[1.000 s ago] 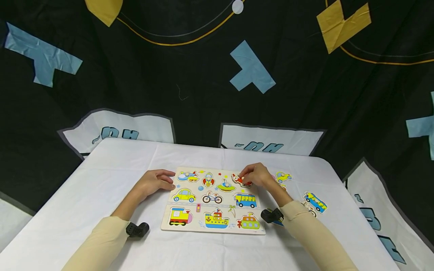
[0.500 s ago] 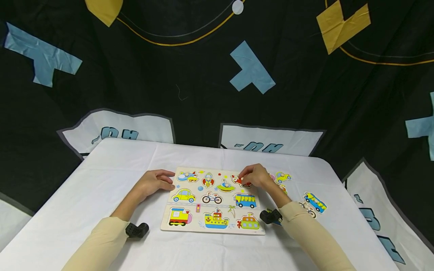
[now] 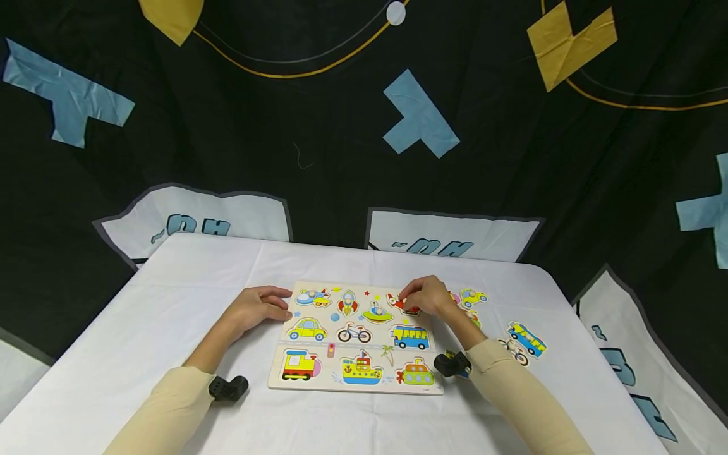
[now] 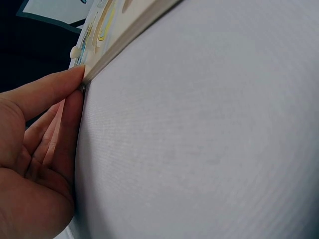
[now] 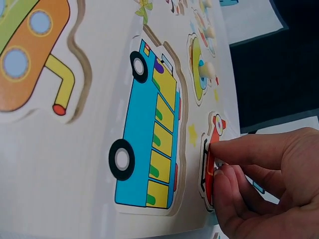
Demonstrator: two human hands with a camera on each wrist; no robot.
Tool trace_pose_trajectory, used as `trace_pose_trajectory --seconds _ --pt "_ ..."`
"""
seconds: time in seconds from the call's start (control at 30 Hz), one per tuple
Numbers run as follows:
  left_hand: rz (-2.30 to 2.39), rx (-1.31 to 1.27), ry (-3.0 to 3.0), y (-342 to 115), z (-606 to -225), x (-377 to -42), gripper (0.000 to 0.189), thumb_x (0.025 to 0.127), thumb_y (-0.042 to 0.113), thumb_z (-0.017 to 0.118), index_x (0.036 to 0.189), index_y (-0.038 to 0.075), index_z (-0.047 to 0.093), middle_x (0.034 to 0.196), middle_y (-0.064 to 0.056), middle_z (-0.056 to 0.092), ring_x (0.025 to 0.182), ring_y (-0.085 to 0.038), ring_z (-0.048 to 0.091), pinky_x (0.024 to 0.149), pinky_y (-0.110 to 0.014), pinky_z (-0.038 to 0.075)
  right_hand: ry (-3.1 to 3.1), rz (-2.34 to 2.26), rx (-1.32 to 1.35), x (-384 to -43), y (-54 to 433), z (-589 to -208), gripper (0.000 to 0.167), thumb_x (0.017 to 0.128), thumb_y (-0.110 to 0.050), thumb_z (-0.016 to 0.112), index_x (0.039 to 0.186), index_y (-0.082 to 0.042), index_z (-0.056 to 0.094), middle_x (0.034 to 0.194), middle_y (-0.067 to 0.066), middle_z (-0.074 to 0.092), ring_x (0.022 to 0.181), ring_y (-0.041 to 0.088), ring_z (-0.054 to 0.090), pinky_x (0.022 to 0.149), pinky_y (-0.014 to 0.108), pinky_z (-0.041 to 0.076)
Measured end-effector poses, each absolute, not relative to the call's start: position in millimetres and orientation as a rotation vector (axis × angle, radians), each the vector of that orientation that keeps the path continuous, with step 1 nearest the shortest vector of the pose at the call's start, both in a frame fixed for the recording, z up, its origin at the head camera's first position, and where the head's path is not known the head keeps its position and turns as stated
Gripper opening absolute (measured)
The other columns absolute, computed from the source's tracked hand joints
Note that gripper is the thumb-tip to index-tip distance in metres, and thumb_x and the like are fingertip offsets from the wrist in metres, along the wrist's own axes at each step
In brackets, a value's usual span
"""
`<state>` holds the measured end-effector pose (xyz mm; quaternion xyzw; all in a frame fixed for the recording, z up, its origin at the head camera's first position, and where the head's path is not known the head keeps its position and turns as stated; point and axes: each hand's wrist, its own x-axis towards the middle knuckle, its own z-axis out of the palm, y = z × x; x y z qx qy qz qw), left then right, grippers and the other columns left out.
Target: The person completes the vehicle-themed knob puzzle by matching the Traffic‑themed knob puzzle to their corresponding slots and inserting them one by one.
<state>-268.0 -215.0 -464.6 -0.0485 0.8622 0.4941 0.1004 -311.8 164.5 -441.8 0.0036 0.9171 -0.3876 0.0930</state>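
Note:
A wooden puzzle board (image 3: 375, 351) printed with vehicles lies between the hands. At its left edge, the left hand (image 3: 257, 309) pinches the rim, thumb on top, as the left wrist view shows. The right hand (image 3: 429, 295) pinches a red helicopter piece (image 5: 210, 172) over its outline at the board's top right. The helicopter's knob is mostly hidden by the fingers. Knobbed airplane (image 3: 313, 297), rocket (image 3: 347, 303) and flying saucer (image 3: 377, 313) pieces sit in the top part of the board. Below the helicopter is the printed bus recess (image 5: 149, 134).
Right of the board lie a loose yellow car piece (image 3: 472, 297), a blue bus piece (image 3: 527, 339) and a bicycle piece (image 3: 514, 352). Another blue piece is partly hidden under the right wrist's camera (image 3: 452, 364). A white cloth (image 3: 318, 420) covers the table; a dark curtain hangs behind.
Both hands stay almost still, the right one on the helicopter piece at the same spot. The head view has shifted very slightly.

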Motion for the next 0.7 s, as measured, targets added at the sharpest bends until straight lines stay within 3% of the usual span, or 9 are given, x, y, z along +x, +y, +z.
trace_pose_trajectory --seconds 0.7 --pt "1.458 -0.145 2.547 -215.3 -466.6 -269.0 0.058 0.080 0.025 0.085 0.133 0.012 0.065 0.095 -0.001 0.075 0.095 -0.019 0.066 0.094 -0.040 0.045 2.743 -1.093 0.026 -312.2 161.2 -442.7 0.009 0.078 -0.009 0.080 0.086 -0.011 0.077 0.092 0.006 0.071 0.081 0.021 0.059 0.064 0.027 0.046"
